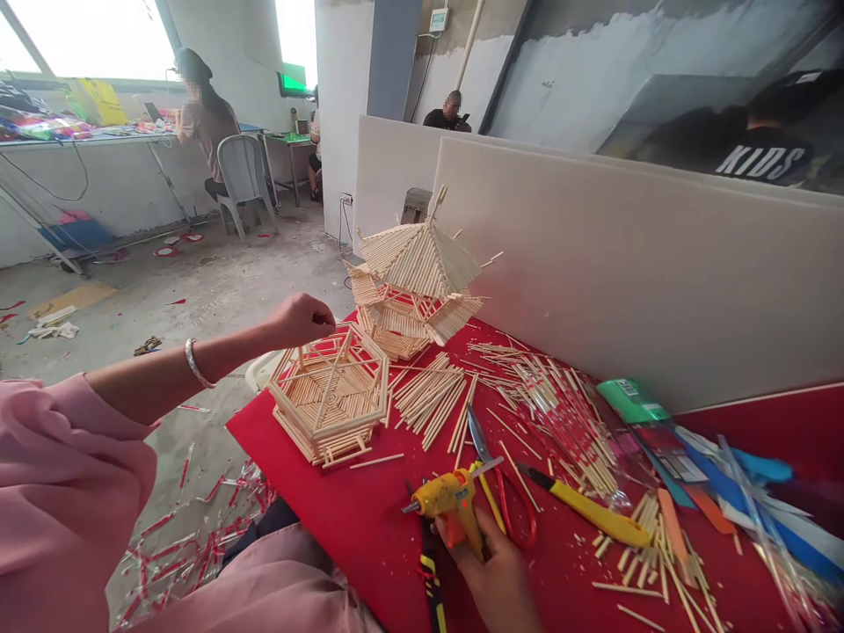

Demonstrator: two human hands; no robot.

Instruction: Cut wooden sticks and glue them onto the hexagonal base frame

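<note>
My right hand (496, 567) grips a yellow glue gun (449, 494) low over the table, its nozzle pointing left and a glue stick jutting from the back. My left hand (304, 318) is closed just above the far left corner of a hexagonal frame (330, 431) built from thin wooden sticks. Whatever its fingers hold, if anything, is hidden. Behind this frame stands a stick-built pavilion (422, 259) with a pointed, tiered roof. Loose wooden sticks (428, 400) lie fanned out right of the frame.
On the red table (396, 536) lie red-handled scissors (507, 497), a yellow cutter knife (590, 510), pliers (432, 585), more sticks and plastic packets (636, 400). A white board (626, 281) stands along the far side. Wrappers litter the floor at left. Other people sit farther back.
</note>
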